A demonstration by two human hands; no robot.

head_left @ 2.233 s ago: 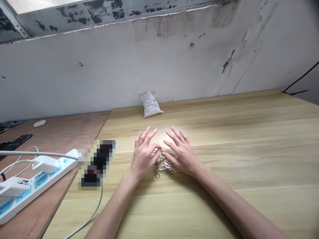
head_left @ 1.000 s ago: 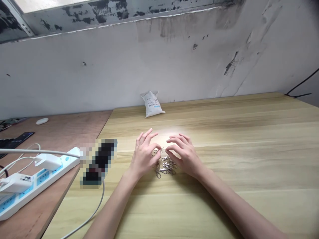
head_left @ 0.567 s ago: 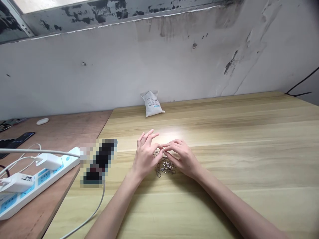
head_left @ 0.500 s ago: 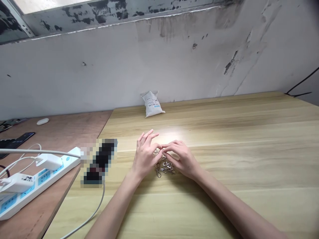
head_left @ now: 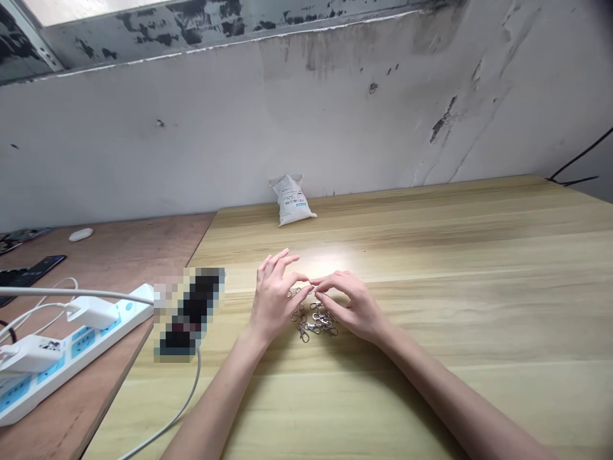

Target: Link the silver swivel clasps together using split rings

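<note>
Thumb and index finger of my left hand (head_left: 274, 298) are pinched together, its other fingers raised and spread. My right hand (head_left: 352, 303) pinches from the other side, and the fingertips of both hands almost meet. Between them is a small, shiny bit, too tiny to make out. Just under the fingertips lies a loose pile of silver metal lobster clasps (head_left: 322, 321) on the light wooden table (head_left: 431, 275). Part of the pile is hidden by my fingers.
A white labelled packet (head_left: 292, 200) stands at the back by the wall. To the left lie a blurred-out dark object (head_left: 191, 313) with a white cable (head_left: 194, 383), a power strip (head_left: 136, 306) with chargers, a dark phone (head_left: 41, 268) and a white case (head_left: 81, 234).
My left hand has shifted slightly left, opening a small gap between the fingertips and uncovering more clasps. The right hand has barely moved and both pinches remain.
</note>
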